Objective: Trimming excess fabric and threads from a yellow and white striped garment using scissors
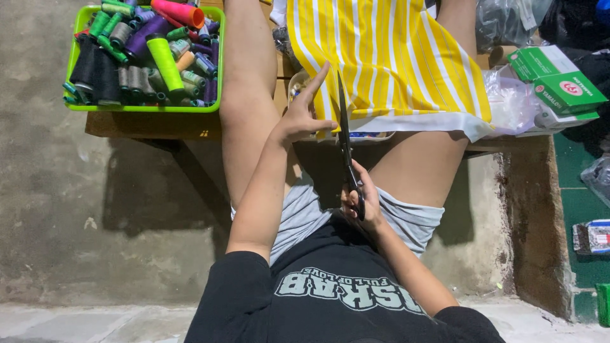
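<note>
Green tray, one, far left on the counter: heaped with thread spools in green, purple, black, grey and pink; too many overlap to count, and the tray's far edge is cut off by the frame. Bare concrete floor lies open to the left and near side of the tray. Left hand, one: fingers spread, forefinger pointing far, thumb touching the near edge of the fabric beside the blade. Scissors, one pair, black, long blades closed together, tips pointing far and lying over the cloth's lower edge. Right hand, one: curled through the scissor handles near the body, fingers partly hidden by the handles. Yellow fabric with white stripes, one piece, draped over the right thigh; its far part runs out of frame, and it covers most of a shallow dish whose contents are hard to make out. Clear plastic bag, crumpled, just right of the cloth. Green boxes, two, far right, stacked askew; items at the right edge are cut off.
</note>
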